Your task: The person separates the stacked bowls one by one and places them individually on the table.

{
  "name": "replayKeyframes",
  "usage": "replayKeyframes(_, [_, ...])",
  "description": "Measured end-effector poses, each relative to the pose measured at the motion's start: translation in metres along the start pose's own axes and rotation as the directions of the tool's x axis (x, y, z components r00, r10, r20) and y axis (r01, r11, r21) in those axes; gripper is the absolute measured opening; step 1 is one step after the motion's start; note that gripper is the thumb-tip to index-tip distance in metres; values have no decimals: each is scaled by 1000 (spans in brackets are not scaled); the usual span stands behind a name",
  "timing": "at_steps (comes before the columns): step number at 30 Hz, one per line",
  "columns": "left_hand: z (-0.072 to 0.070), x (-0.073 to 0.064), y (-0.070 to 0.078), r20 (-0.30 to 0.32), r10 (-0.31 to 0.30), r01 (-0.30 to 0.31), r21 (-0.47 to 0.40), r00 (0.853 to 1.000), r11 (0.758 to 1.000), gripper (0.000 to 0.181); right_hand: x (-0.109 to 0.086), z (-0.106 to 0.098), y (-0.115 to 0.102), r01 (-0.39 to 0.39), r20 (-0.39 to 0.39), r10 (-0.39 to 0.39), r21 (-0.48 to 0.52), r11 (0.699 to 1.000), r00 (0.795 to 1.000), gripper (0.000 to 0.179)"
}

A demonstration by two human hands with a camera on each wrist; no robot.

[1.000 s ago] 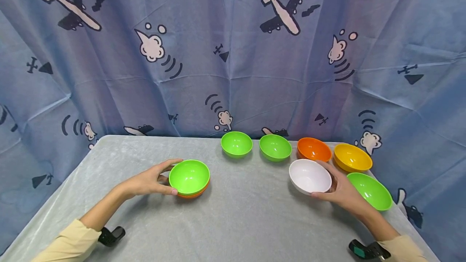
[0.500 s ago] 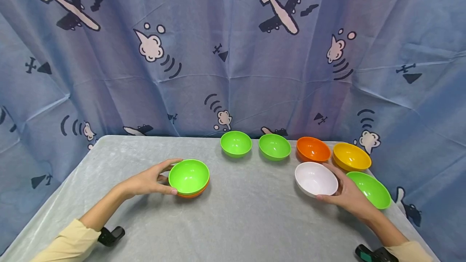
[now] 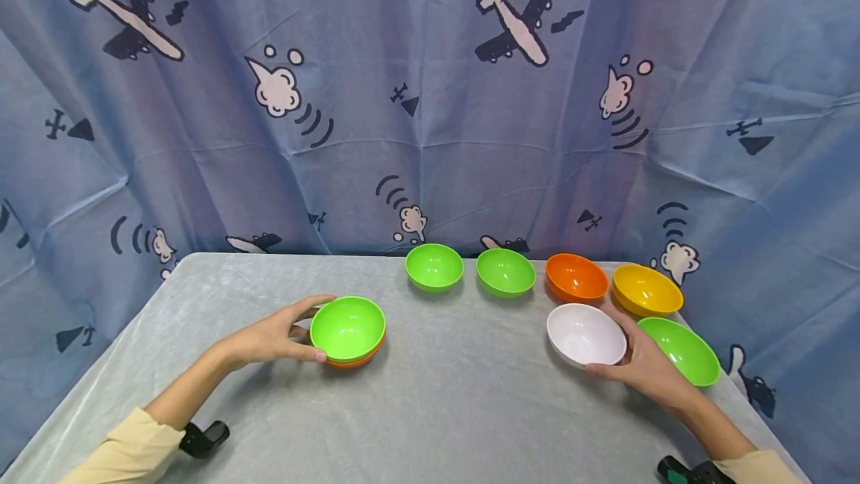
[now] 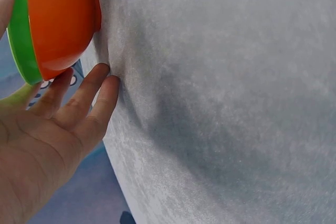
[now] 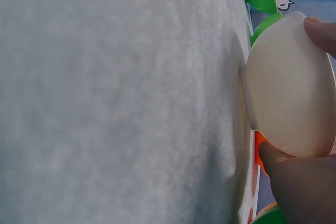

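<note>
On the left of the head view, a green bowl sits inside an orange bowl. My left hand holds this stack from its left side, thumb at the near side of the green rim and fingers at the far side. Two lower fingertips reach down close to the cloth in the left wrist view. Toward the right, my right hand grips a white bowl by its right side, thumb in front. The white bowl is upright; whether its foot touches the cloth I cannot tell.
Along the back edge of the cloth-covered table stand a green bowl, another green bowl, an orange bowl and a yellow bowl. One more green bowl is beside my right hand. A patterned blue curtain hangs behind.
My right hand has shifted a little to the right and toward me with the white bowl, then nearly stopped. The left hand and its stack look the same.
</note>
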State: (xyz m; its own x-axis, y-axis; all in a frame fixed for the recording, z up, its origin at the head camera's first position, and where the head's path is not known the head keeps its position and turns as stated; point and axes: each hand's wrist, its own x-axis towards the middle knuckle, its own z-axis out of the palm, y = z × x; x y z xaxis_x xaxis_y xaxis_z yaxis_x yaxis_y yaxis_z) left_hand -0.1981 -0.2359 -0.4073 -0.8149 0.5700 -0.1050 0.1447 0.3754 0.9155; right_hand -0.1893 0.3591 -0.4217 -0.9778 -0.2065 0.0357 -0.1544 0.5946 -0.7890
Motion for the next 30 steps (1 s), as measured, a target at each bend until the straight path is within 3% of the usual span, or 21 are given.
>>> replayKeyframes(7, [0, -1, 0, 3, -4, 4, -4, 1000, 1000, 95, 1, 0, -1, -31, 15, 30, 5, 1000, 999, 109])
replayKeyframes(15, [1, -1, 2, 0, -4, 4, -1, 1000, 1000, 96, 4, 0, -3, -20, 4, 19, 67, 998, 1000, 107])
replayKeyframes(30, [1, 0, 2, 0, -5, 5, 10, 1000, 1000, 95, 2, 1, -8, -3, -21, 4, 73, 997, 1000, 97])
